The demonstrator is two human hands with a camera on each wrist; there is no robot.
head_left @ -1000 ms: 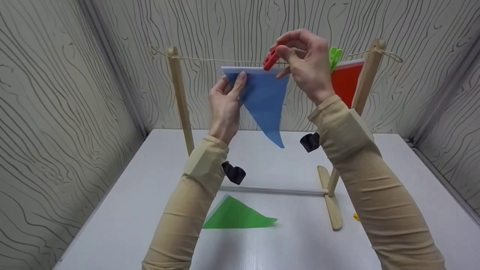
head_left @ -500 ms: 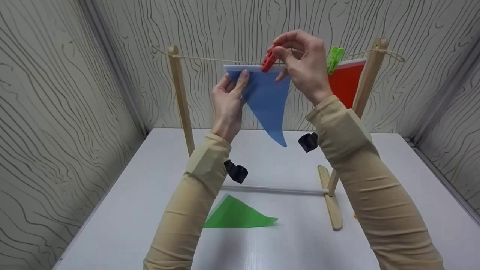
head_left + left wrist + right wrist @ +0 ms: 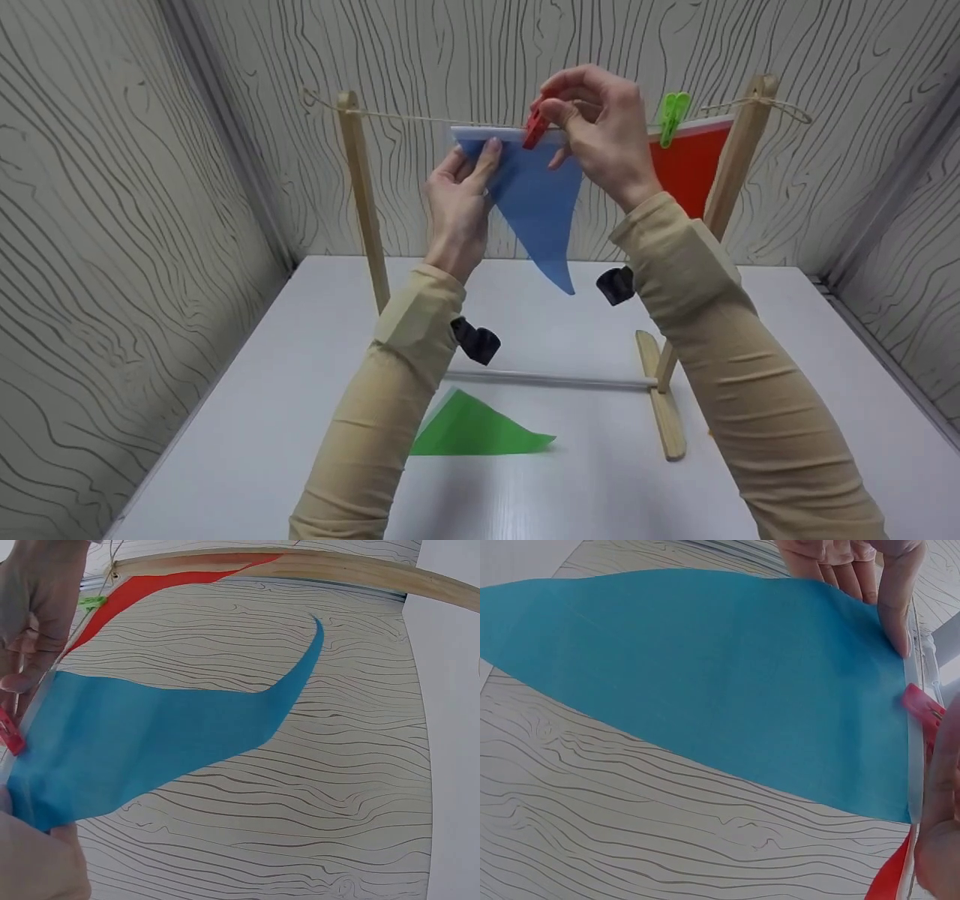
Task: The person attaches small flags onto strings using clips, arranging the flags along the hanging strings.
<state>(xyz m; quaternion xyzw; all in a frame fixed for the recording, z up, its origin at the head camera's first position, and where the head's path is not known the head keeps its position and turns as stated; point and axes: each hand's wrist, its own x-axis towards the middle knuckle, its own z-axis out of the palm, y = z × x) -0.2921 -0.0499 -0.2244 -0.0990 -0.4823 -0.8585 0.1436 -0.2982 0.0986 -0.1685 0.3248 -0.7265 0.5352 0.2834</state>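
Observation:
A blue triangular pennant (image 3: 541, 199) with a white top edge hangs point down at the string (image 3: 420, 118). My left hand (image 3: 459, 199) pinches its upper left part, thumb in front and fingers behind. With thumb and fingers, my right hand (image 3: 604, 127) pinches a red clothespin (image 3: 535, 129), whose tip overlaps the white edge near its middle. In the right wrist view the clothespin (image 3: 924, 705) straddles that edge beside the string. Further right, a green clothespin (image 3: 674, 118) holds a red pennant (image 3: 691, 161) on the string.
Two wooden posts, left (image 3: 362, 202) and right (image 3: 739, 157), carry the string. A white rod (image 3: 555, 379) runs low to a wooden foot (image 3: 661, 405). A green pennant (image 3: 480, 427) lies on the white table (image 3: 255, 420). A small yellow-orange thing shows beside the right sleeve.
The blue pennant has risen slightly and shifted right, its top edge now up at the string. The red clothespin has come down over that edge and turned more upright. Both hands keep their hold.

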